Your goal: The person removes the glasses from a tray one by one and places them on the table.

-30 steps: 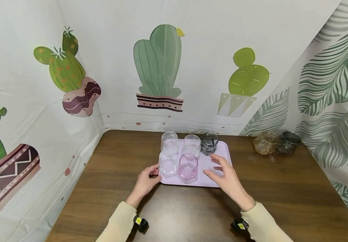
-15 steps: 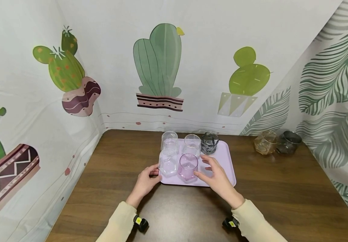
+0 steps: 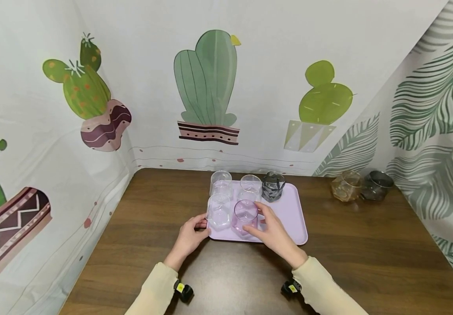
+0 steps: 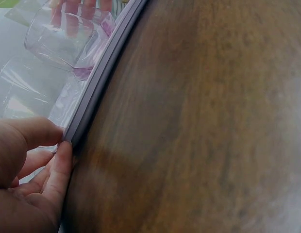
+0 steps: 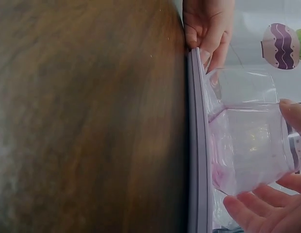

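My left hand (image 3: 189,236) pinches the left rim of a lilac tray (image 3: 289,218) between thumb and fingers; the left wrist view shows the thumb above the rim. With my right hand (image 3: 272,232) I hold a pink-tinted glass (image 3: 244,214) at the tray's front middle. In the right wrist view the thumb lies near the glass's mouth and the fingers curve along the opposite side. The glass stands upright on the tray. Left of it is a clear glass (image 3: 219,212), close to my left fingers. Two more clear glasses and a dark grey glass (image 3: 273,187) stand behind.
An amber glass (image 3: 346,187) and another dark grey glass (image 3: 376,186) stand together on the wooden table (image 3: 352,245) at the back right. A white cloth with printed cacti (image 3: 208,87) hangs along the table's rear edge.
My right hand has moved left from over the tray's right half to the pink glass, its thumb and fingers now around it. The left hand has stayed at the tray rim.
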Demonstrator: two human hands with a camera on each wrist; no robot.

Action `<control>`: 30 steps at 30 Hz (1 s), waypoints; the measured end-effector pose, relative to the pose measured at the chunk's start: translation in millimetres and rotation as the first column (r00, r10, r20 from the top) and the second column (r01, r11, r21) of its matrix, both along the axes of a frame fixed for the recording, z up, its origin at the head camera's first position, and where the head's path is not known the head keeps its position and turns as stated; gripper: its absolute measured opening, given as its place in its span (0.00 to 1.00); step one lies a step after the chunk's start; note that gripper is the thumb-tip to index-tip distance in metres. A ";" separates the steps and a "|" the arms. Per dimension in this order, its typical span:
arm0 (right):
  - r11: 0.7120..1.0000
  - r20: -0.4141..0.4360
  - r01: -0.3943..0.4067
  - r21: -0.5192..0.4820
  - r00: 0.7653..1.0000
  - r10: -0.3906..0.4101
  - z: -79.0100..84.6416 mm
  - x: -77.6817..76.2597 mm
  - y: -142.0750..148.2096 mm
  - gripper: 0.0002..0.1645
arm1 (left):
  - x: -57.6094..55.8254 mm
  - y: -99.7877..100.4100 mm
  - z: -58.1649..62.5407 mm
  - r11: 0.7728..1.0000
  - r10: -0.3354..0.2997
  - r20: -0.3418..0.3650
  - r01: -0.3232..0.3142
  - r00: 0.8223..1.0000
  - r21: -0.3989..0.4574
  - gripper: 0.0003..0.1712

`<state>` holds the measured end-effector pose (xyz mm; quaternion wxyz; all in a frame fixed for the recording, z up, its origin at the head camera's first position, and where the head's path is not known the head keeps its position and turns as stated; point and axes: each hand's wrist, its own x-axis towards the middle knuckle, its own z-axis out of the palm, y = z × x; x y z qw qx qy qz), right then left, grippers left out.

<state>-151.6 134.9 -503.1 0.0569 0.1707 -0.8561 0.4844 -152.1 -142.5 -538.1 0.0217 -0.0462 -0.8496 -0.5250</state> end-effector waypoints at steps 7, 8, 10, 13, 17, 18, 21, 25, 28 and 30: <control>1.000 -0.002 0.003 0.002 1.000 -0.003 -0.8 -4.7 -4.3 0.47 | -0.9 -0.9 -0.2 1.000 0.005 0.006 -0.005 1.000 -0.005 0.28; 1.000 -0.001 0.001 0.000 1.000 -0.001 -1.0 -5.2 -4.3 0.46 | -1.0 -0.9 -0.5 1.000 0.003 0.005 -0.003 1.000 -0.004 0.28; 1.000 0.000 -0.001 -0.003 1.000 0.001 -1.3 -5.9 -3.8 0.46 | -1.5 -0.6 -0.6 1.000 0.002 0.008 -0.002 1.000 -0.001 0.28; 1.000 -0.007 -0.005 -0.012 1.000 0.005 -2.2 -6.2 -2.2 0.45 | -1.6 -0.3 -1.0 1.000 0.002 0.008 -0.002 1.000 -0.003 0.28; 1.000 -0.023 -0.002 -0.016 1.000 0.002 -3.2 -5.1 1.0 0.45 | -1.3 0.1 -0.9 1.000 0.003 0.012 -0.003 1.000 -0.011 0.27; 1.000 -0.028 -0.001 -0.017 1.000 0.000 -3.9 -4.9 1.9 0.45 | -1.3 0.1 -1.0 1.000 0.003 0.010 -0.002 1.000 -0.013 0.27; 1.000 -0.031 0.003 -0.014 0.999 -0.004 -4.3 -4.1 5.4 0.45 | -1.0 0.1 -0.9 1.000 0.001 0.012 -0.001 1.000 -0.014 0.27; 1.000 -0.043 0.008 -0.014 0.999 -0.009 -3.6 -3.4 11.1 0.45 | -0.8 -0.3 -0.6 1.000 0.002 0.016 -0.002 1.000 -0.016 0.27; 1.000 -0.049 0.019 -0.018 0.999 -0.020 -2.4 -2.3 16.1 0.45 | -0.9 -0.5 -0.3 1.000 -0.002 0.019 0.003 1.000 -0.016 0.27; 0.999 -0.045 0.026 -0.019 0.999 -0.027 -1.6 -1.0 19.9 0.44 | -0.8 -0.6 -0.1 1.000 -0.005 0.023 0.005 1.000 -0.015 0.27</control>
